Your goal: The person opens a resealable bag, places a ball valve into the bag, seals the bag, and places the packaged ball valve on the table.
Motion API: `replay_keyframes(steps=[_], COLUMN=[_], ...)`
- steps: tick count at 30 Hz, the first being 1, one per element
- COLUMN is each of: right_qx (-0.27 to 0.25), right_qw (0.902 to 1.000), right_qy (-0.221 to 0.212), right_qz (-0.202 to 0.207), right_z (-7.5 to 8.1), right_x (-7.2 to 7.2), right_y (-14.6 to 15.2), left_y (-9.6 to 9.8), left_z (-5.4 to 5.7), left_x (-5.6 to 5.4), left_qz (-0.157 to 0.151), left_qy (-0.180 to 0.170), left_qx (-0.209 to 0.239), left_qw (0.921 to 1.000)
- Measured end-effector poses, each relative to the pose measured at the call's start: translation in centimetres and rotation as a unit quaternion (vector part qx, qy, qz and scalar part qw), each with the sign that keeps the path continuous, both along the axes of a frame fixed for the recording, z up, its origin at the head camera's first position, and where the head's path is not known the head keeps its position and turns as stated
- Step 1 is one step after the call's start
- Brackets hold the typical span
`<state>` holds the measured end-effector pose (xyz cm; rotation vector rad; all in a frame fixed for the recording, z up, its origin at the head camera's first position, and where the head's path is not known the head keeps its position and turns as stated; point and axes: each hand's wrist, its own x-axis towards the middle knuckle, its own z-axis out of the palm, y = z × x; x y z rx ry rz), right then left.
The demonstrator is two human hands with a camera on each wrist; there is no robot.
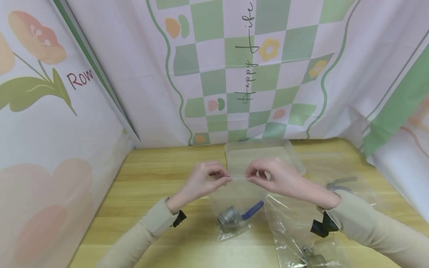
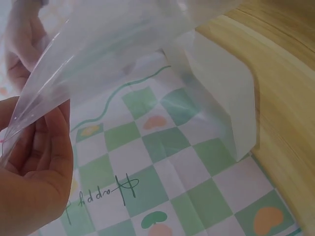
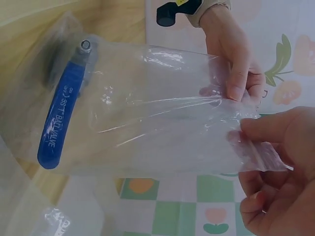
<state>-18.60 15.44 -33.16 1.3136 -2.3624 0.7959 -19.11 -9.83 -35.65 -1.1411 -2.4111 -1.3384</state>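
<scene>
Between both hands hangs a clear plastic bag (image 3: 162, 118) with a ball valve (image 1: 229, 216) in its lower end. The valve has a grey metal body and a blue lever (image 3: 61, 118) with white lettering. My left hand (image 1: 204, 179) pinches one side of the bag's top edge between thumb and fingers. Opposite it, my right hand (image 1: 278, 176) pinches the other side of that edge, a short gap away. In the right wrist view the film is drawn into creases towards the fingertips. From the left wrist, the bag's film (image 2: 123, 44) crosses in front of the left hand's fingers.
Behind the hands a translucent plastic tray (image 1: 296, 162) stands at the back of the wooden table (image 1: 157, 223). On the right lies another clear bag (image 1: 321, 163) with a grey lever (image 1: 345, 181). At the front right, a bag (image 1: 285, 238) contains a metal fitting (image 1: 314, 258). A patterned curtain (image 1: 151, 93) hangs behind.
</scene>
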Motion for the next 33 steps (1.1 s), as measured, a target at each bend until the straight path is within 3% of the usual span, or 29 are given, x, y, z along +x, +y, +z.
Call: replay_keyframes(steps=[4, 10, 14, 19, 29, 33], right_qx=[0.000, 0.012, 0.008, -0.014, -0.013, -0.006], right_qw=[0.9998, 0.9995, 0.9997, 0.9992, 0.9996, 0.9999], right_qy=[-0.013, -0.005, -0.019, -0.032, -0.013, 0.010], right_qz=[-0.013, -0.029, -0.013, 0.020, 0.020, 0.008], right_z=[0.1, 0.1, 0.0, -0.2, -0.2, -0.3], right_x=[0.1, 0.4, 0.4, 0.4, 0.5, 0.3], right_y=[-0.2, -0.6, -0.9, -1.3, -1.4, -0.6], left_y=[0.3, 0.8, 0.9, 0.9, 0.7, -0.1], left_z=[0.2, 0.4, 0.2, 0.0, 0.2, 0.2], left_x=[0.2, 0.3, 0.3, 0.3, 0.5, 0.6], left_qz=[0.008, -0.005, -0.006, -0.011, -0.013, 0.000], left_qy=[0.013, 0.023, 0.034, 0.019, 0.012, 0.016], left_qx=[-0.016, -0.013, -0.003, 0.009, 0.008, 0.009], left_qw=[0.9998, 0.9996, 0.9994, 0.9997, 0.9998, 0.9998])
